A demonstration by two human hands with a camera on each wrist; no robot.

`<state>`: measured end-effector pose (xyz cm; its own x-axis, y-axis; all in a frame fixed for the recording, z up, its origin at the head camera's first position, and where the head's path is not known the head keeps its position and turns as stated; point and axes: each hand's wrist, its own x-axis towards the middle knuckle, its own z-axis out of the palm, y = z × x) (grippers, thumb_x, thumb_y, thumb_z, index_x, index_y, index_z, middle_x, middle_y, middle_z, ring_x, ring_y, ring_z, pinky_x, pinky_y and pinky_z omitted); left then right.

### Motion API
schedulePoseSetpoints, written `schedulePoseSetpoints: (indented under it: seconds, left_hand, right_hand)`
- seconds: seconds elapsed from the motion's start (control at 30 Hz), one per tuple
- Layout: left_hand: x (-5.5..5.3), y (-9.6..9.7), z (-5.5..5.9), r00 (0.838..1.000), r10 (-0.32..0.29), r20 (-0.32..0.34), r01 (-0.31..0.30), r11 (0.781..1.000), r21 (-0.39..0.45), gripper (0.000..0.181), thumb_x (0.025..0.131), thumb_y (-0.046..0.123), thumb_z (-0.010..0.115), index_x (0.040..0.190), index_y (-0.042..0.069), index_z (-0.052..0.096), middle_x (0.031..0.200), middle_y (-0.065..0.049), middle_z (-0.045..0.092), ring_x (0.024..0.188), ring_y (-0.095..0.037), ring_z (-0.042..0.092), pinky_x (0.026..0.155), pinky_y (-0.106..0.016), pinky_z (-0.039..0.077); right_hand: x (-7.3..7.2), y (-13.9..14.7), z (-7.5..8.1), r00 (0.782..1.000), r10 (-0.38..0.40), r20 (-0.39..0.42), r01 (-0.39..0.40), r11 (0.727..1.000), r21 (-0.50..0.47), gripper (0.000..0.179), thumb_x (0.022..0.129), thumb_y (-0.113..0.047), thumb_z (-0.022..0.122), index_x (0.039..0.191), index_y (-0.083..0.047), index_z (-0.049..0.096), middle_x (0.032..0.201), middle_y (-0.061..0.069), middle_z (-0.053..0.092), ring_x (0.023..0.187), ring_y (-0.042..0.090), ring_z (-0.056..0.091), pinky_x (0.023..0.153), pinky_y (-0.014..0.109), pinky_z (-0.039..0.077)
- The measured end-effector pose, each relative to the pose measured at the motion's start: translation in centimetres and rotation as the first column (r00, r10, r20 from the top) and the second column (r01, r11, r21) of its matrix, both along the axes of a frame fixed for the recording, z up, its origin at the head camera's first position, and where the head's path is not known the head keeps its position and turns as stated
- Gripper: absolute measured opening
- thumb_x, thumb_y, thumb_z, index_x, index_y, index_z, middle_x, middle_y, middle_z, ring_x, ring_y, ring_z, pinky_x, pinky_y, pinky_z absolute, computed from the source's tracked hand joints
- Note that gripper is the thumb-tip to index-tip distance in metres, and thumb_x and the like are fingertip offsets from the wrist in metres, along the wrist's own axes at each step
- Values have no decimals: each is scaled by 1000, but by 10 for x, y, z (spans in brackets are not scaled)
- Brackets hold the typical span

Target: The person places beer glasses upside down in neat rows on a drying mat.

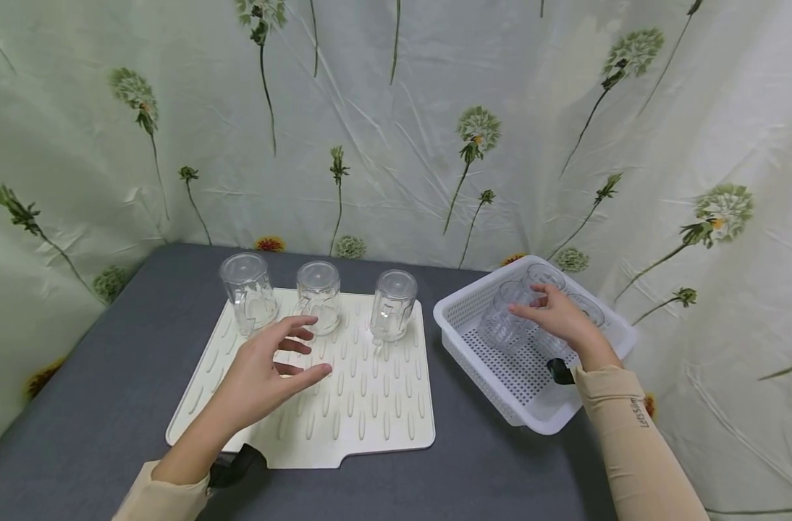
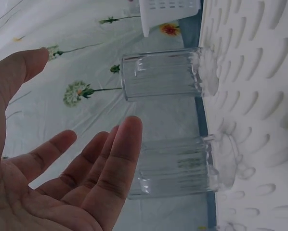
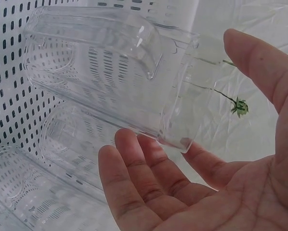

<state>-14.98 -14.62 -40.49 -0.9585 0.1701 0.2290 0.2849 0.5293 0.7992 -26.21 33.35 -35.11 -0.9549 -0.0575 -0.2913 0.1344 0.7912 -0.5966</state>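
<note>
Right hand (image 1: 559, 316): above the basket (image 1: 481, 378), fingers spread beside a clear mug (image 3: 98, 89). Left hand (image 1: 259, 380): left of the basket, fingers spread.

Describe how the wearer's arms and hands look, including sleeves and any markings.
The left hand and right hand wear no gloves. The left sleeve and right sleeve are beige; the right one carries small dark lettering along the forearm. A black item shows at the left wrist, and a smaller black piece at the right wrist.
</note>
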Motion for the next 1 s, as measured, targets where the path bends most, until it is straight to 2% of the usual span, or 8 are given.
schedulePoseSetpoints:
  seconds: [0.27,0.5,0.63,0.77,1.0]
  left_hand:
    - [11,-9,-15,995,-92,28,91,995,37,75,88,33,92,154,28,56,136,-4,70,114,-24,75,86,-27,64]
    - [19,-14,-25,985,-167,29,165,984,73,75,89,32,91,154,32,54,141,-5,68,113,-13,74,84,-27,65]
    - [23,-15,-30,982,-186,32,182,978,106,74,89,28,91,153,32,55,140,-6,68,112,-12,74,82,-29,66]
    - [27,-15,-35,980,-199,27,194,972,128,72,90,29,90,153,32,55,139,-7,69,111,-9,74,81,-30,66]
    - [30,-16,-43,983,-178,34,170,971,165,72,89,26,91,152,31,56,137,-11,69,112,-14,75,80,-30,66]
  right_hand:
    - [-2,-3,-3,1000,-8,-1,8,1000,-8,103,103,-50,70,170,2,12,161,38,36,145,56,41,116,71,42]
    - [-2,-6,-3,1000,-3,-28,4,1000,31,103,102,-49,71,169,4,14,157,38,39,142,56,44,112,69,45]
    - [-3,-6,-4,999,7,-40,-5,998,66,105,102,-51,71,169,3,12,157,40,40,142,56,45,111,68,47]
    - [-3,-6,-5,999,11,-52,-6,996,87,102,101,-51,71,169,2,17,155,40,43,139,56,48,108,67,49]
    - [2,-6,-5,997,3,-74,4,997,83,100,98,-53,76,166,0,26,153,37,47,136,53,52,102,64,53]
